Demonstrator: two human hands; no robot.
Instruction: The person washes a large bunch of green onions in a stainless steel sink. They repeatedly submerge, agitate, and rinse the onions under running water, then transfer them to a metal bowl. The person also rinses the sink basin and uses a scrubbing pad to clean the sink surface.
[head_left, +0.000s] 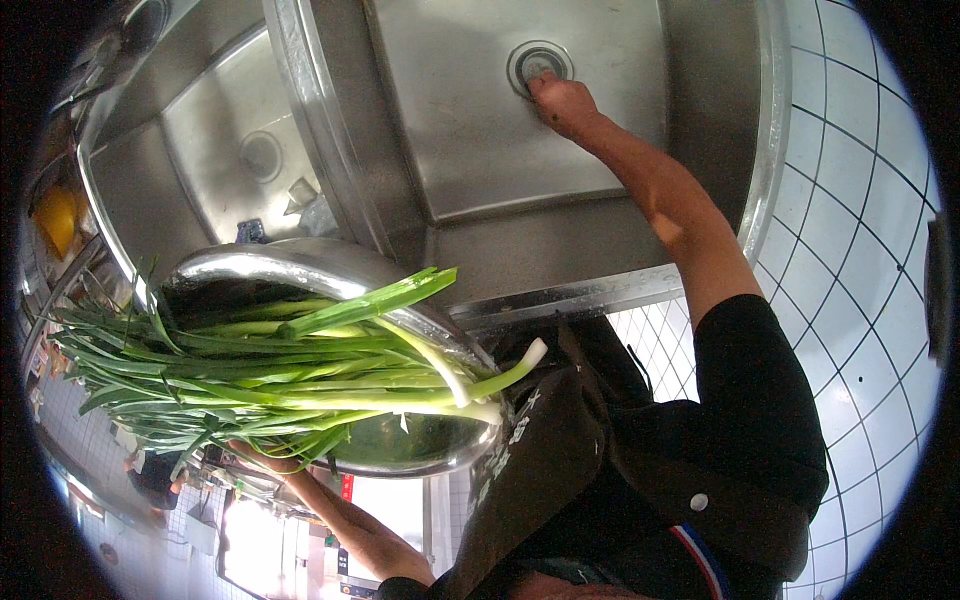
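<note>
My right hand (564, 105) reaches down into the right basin (480, 142) of a stainless-steel sink. Its bent fingers touch the round drain strainer (538, 69); whether they grip it cannot be made out. At the left, a large metal bowl (405, 454) is tilted over the sink's front edge, close to my apron (540, 442). Long leeks or large green onions (300, 367) fill it, white ends toward me, leaves spilling past the far rim. My left hand (259, 455) holds the bowl's lower side, its fingers partly hidden by leaves.
A metal divider (311, 112) separates the left basin (217, 150), where a crumpled clear plastic piece (319, 217) and a small dark item (251, 231) lie. White tiles (847, 187) run along the right. Another person (157, 480) is at the far lower left.
</note>
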